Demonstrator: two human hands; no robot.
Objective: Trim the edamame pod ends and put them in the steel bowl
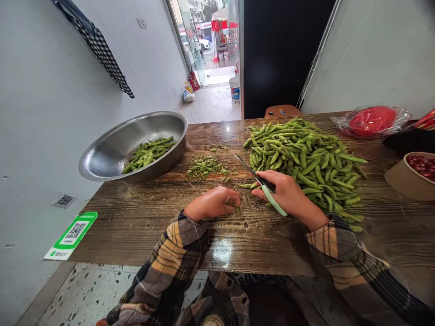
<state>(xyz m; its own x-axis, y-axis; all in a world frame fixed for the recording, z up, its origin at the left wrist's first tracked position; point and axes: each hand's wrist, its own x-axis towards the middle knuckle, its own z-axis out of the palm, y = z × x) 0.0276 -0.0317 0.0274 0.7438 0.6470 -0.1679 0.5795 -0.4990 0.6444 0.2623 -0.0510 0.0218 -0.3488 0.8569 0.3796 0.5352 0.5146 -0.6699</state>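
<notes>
My left hand point(215, 203) is closed over the middle of the wooden table, with a green edamame pod point(237, 210) showing under its fingertips. In my right hand point(283, 192) is a pair of scissors point(274, 199) with pale green handles, its blades pointing up and left. Beside that hand lies a large heap of edamame pods point(306, 158). Between the hands and a metal basin sits a small pile of cut pod tips point(206, 166). The steel basin point(102, 156) on the left holds some pods point(148, 154).
A green QR-code card point(73, 235) lies at the table's left corner. On the right are a red item in clear plastic point(372, 120) and a paper bowl point(409, 181) of dark red pieces. An orange stool point(282, 111) stands behind the wooden table point(136, 240).
</notes>
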